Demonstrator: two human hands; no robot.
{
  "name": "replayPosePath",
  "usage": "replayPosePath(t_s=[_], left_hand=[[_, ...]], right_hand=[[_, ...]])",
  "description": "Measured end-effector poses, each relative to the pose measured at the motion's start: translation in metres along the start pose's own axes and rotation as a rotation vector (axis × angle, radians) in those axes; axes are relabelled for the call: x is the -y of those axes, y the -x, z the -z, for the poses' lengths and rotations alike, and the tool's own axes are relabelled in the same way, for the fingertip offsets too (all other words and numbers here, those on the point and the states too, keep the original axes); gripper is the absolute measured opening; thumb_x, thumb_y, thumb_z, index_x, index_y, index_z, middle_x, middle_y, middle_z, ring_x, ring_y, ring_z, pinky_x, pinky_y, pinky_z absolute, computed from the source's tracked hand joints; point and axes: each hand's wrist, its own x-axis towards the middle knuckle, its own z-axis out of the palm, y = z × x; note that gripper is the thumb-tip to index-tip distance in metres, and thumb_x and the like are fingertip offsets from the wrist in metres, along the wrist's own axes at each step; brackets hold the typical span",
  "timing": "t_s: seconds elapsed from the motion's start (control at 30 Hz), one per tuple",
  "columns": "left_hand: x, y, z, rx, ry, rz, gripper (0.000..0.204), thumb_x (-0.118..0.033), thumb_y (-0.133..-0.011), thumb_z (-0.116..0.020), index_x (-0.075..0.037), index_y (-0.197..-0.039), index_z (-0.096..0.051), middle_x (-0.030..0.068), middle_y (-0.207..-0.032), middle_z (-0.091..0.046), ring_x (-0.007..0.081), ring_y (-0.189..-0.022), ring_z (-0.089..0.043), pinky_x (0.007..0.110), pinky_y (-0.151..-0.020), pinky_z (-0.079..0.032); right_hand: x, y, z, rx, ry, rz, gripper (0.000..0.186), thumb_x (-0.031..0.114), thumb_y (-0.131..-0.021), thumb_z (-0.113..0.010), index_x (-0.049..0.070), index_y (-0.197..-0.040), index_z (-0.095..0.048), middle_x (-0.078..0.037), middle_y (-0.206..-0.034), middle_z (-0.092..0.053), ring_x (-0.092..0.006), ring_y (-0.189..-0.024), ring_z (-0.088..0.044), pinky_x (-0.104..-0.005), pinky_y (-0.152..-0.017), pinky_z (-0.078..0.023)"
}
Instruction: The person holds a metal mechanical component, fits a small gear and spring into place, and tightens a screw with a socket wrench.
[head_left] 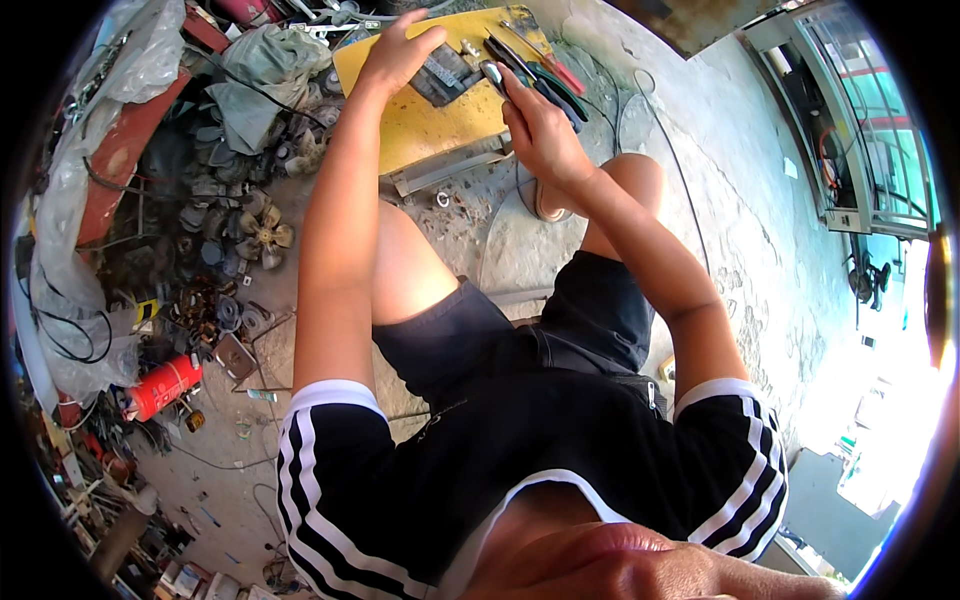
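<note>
My left hand (398, 58) is over the left part of a low yellow tabletop (430, 135), thumb stretched out and apart from the fingers. Just right of it lies a dark, flat rectangular part (441, 76). My right hand (545, 135) is closed around a tool with a rounded metallic end (492, 72), its kind unclear because the fingers cover most of it. Beyond this hand lie tools with dark and green handles (560, 90) and a red-handled tool (566, 72). A few small metal pieces (470, 47) rest near the dark part.
To the left, the floor is heaped with scrap parts, including a fan wheel (265, 236), plastic sheeting (75, 290) and a red cylinder (165, 387). My legs straddle the table's near side. Cables (690, 190) run over concrete at right, near a glass-sided metal cabinet (870, 130).
</note>
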Motion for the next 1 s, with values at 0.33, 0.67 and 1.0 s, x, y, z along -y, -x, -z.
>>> replayPosePath(t_s=[0.33, 0.67, 1.0], left_hand=[[-0.011, 0.026, 0.001, 0.137, -0.012, 0.061, 0.075, -0.049, -0.081, -0.064, -0.016, -0.146, -0.044, 0.0128, -0.134, -0.058, 0.0240, -0.120, -0.058, 0.035, -0.097, -0.047], [-0.031, 0.035, -0.032, -0.016, -0.703, -0.238, 0.085, -0.052, -0.073, -0.072, -0.025, -0.147, -0.039, 0.0126, -0.125, -0.062, 0.0323, -0.108, -0.064, 0.043, -0.087, -0.053], [-0.025, 0.025, -0.002, -0.250, -0.293, -0.062, 0.072, -0.069, -0.088, -0.051, -0.015, -0.136, -0.054, 0.0137, -0.129, -0.061, 0.0309, -0.118, -0.059, 0.043, -0.098, -0.047]], right_hand=[[0.004, -0.016, 0.005, -0.426, -0.371, -0.251, 0.044, 0.008, -0.100, -0.046, 0.005, -0.143, -0.041, -0.003, -0.082, -0.058, -0.0104, -0.069, -0.055, -0.0246, -0.063, -0.047], [-0.008, 0.008, 0.007, -0.136, -0.787, -0.635, 0.040, 0.013, -0.102, -0.044, 0.004, -0.140, -0.037, -0.005, -0.092, -0.063, -0.0082, -0.069, -0.056, -0.0216, -0.055, -0.046], [0.000, 0.026, 0.004, -0.109, -0.696, -0.696, 0.044, 0.012, -0.101, -0.044, 0.005, -0.144, -0.036, -0.006, -0.094, -0.063, -0.0094, -0.071, -0.057, -0.0241, -0.057, -0.047]])
